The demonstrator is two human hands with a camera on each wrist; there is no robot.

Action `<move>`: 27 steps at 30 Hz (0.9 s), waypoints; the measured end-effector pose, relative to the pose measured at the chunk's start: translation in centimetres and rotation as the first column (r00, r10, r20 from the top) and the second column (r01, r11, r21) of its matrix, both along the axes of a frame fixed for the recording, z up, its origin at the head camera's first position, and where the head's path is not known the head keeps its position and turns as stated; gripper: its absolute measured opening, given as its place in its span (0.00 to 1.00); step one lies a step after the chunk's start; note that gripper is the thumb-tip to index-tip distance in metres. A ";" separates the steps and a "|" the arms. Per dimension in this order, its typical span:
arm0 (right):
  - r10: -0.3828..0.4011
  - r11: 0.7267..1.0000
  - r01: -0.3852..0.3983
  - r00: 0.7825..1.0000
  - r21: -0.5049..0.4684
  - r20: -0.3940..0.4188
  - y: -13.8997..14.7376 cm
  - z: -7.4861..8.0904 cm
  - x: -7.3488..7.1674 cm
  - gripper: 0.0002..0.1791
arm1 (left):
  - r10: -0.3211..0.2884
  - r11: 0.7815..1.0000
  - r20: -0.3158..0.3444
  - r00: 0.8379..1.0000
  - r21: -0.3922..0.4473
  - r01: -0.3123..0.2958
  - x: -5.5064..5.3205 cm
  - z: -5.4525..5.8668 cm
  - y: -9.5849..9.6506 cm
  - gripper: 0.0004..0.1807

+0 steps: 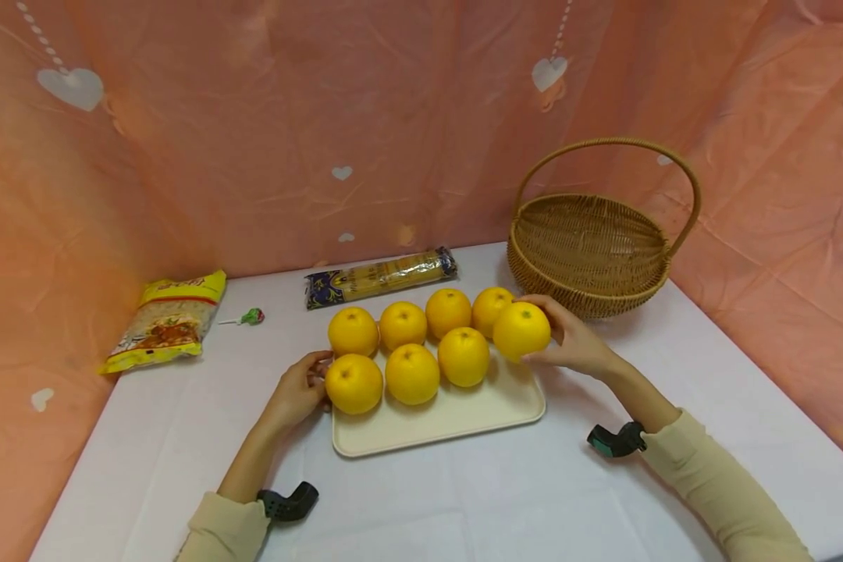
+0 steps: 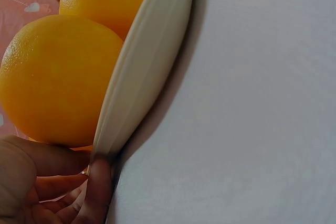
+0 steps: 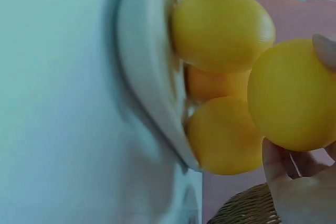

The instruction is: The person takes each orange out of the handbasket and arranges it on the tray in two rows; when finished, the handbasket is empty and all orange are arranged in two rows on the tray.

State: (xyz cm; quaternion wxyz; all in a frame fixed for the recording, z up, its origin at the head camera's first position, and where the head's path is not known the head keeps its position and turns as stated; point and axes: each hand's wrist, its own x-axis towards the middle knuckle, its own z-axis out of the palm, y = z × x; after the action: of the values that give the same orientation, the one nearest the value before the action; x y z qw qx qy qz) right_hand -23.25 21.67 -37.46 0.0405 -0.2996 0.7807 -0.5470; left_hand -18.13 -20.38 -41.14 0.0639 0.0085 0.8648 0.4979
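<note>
A cream rectangular tray (image 1: 435,428) bears several oranges in two rows, among them a front-left orange (image 1: 354,384). My left hand (image 1: 299,394) pinches the tray's left rim, thumb on the outer wall and fingers bent over the edge beside that orange, as the left wrist view shows. Over the tray's right end, my right hand (image 1: 574,340) grips another orange (image 1: 522,331) between thumb and fingers. In the right wrist view this held orange (image 3: 295,95) stands out from the tray and partly overlaps the oranges behind it.
A wicker basket (image 1: 590,293) with a tall arched handle stands at the back right, close to my right hand. Behind the tray lies a long pack of pasta (image 1: 386,277). A lollipop (image 1: 252,316) and a yellow food bag (image 1: 171,321) lie at the left, near the pink curtain (image 1: 267,156).
</note>
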 end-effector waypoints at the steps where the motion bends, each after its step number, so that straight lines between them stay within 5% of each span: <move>1: -0.008 1.000 0.008 1.000 0.017 0.001 0.0 -0.2 0.1 0.42 | -0.001 1.000 -0.001 1.000 -0.004 0.001 0.0 0.0 0.0 0.28; 15: -0.081 0.982 0.093 0.993 0.162 -0.080 -0.1 -2.5 0.4 0.43 | -0.009 1.000 -0.018 1.000 -0.001 0.009 -0.3 -0.2 0.0 0.28; 27: -0.070 0.975 0.089 0.992 0.202 -0.102 -0.3 -2.9 0.6 0.43 | -0.005 1.000 -0.007 1.000 -0.005 0.005 -0.1 0.0 0.0 0.29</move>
State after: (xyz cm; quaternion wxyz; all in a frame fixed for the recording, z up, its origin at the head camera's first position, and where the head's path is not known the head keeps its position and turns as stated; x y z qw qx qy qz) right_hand -22.62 21.40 -40.37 0.0124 -0.2878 0.8455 -0.4497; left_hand -18.28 -20.37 -41.15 0.0621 0.0120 0.8662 0.4956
